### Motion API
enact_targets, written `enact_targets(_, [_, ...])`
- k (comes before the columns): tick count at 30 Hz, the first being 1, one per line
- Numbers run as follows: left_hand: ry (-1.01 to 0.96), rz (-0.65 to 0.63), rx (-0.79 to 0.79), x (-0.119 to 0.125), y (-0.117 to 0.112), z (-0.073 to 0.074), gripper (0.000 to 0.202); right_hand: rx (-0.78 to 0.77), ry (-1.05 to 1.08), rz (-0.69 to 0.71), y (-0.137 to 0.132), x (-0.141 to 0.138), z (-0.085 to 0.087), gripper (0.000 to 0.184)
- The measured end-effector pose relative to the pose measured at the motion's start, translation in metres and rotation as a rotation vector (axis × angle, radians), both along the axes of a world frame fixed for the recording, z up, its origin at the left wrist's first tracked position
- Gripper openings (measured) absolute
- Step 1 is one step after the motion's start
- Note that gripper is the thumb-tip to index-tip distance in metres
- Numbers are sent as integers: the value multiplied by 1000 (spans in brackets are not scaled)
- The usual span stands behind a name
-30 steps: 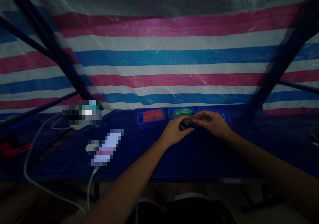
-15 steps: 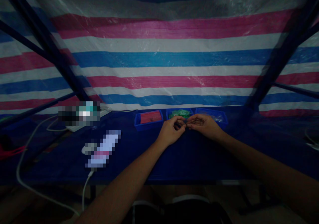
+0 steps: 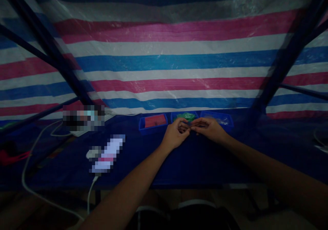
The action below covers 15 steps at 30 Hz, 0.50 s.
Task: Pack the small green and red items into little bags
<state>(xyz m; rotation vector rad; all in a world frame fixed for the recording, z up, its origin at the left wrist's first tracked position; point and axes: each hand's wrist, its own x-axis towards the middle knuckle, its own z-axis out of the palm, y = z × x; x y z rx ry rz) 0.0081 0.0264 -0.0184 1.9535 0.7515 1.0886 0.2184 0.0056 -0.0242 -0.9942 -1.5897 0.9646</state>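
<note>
My left hand (image 3: 175,134) and my right hand (image 3: 208,129) meet fingertip to fingertip over a dark blue table (image 3: 194,161). Both pinch a small dark item between them that I cannot make out in the dim light. Just behind the hands stand three shallow blue trays: one with red contents (image 3: 153,121), one with green pieces (image 3: 185,116), and one with pale clear bits (image 3: 220,119).
A striped pink, white and blue tarp (image 3: 164,59) hangs behind the table. Dark slanted poles (image 3: 51,52) frame both sides. On the left lie a white cable (image 3: 33,189), a blurred-out device (image 3: 107,153) and a blurred-out box (image 3: 83,117).
A second ago the hands held a larger dark item lower and to the right. Since then they have drawn closer together into a fine pinch; little change over the last half second.
</note>
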Motion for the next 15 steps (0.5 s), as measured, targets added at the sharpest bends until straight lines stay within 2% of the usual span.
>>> enact_targets(4, [17, -15, 22, 0, -3, 2, 45, 58, -129, 26, -3, 0, 4, 31])
enact_targets(9, [123, 26, 68, -2, -4, 3, 32, 227, -181, -101, -8, 2, 13, 23])
enact_targets(11, [89, -28, 27, -2, -3, 3, 33, 347, -254, -133, -11, 3, 17, 17])
enact_targets(15, [-88, -130, -126, -1, 0, 4, 34, 535, -405, -77, -14, 3, 22, 13])
